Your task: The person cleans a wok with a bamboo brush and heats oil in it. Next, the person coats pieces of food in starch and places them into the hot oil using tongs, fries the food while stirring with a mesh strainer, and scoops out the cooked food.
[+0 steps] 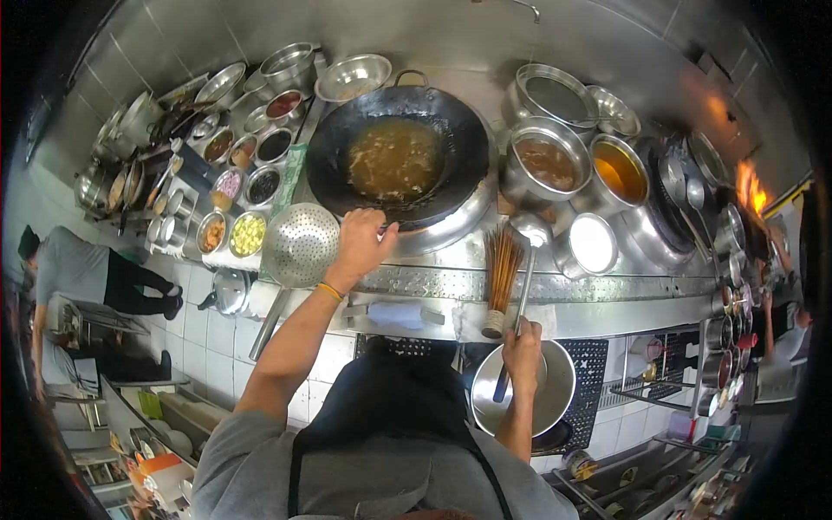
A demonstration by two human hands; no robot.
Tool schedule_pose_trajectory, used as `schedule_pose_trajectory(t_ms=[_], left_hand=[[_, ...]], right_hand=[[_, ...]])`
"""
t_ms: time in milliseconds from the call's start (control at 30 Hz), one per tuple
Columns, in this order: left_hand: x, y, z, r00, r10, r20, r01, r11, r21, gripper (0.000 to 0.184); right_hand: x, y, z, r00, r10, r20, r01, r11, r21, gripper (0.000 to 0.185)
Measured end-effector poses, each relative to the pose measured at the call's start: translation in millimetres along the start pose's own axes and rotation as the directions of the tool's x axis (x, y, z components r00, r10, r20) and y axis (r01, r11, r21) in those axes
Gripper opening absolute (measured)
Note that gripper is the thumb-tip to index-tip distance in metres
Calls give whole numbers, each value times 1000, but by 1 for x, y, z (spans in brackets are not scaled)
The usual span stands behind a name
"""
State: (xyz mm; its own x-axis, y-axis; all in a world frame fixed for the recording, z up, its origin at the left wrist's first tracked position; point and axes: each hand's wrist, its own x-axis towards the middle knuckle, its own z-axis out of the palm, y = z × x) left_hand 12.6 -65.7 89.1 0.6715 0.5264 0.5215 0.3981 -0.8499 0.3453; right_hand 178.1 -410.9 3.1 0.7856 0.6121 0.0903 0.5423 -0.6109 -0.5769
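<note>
My left hand [362,251] is closed at the near edge of a black wok [464,143], where brownish liquid [396,159] with bits in it lies in the bottom; the exact grip point is partly hidden by the fingers. In my right hand [522,354] is the long handle of a metal ladle [531,229], its bowl resting forward by the steel pots. Between the hands a bamboo wok brush [502,273] lies on the counter edge, bristles pointing away. Left of my left wrist sits a perforated strainer [301,245] with its handle toward me.
Bowls of ingredients, such as yellow-green cubes [248,234], stand at the left. On the right are a pot of brown liquid [523,184], one of orange oil [640,192] and a white-filled container [575,251]. A flame [750,186] burns far right. Other people stand at both sides.
</note>
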Motion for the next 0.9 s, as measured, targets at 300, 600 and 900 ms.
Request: schedule_pose_trajectory(t_ms=[300,600,900], left_hand=[[-5,3,-1,999,28,-45,-29,999,-21,24],[-24,-9,-9,997,79,7,-76,980,-182,37],[-44,-33,8,972,233,7,-228,957,-182,59]], right_hand=[[-38,-19,-19,993,77,-90,-79,997,-13,37],[-181,-55,43,878,461,-130,-464,886,11,42],[-247,-141,67,859,467,-211,-477,879,5,27]])
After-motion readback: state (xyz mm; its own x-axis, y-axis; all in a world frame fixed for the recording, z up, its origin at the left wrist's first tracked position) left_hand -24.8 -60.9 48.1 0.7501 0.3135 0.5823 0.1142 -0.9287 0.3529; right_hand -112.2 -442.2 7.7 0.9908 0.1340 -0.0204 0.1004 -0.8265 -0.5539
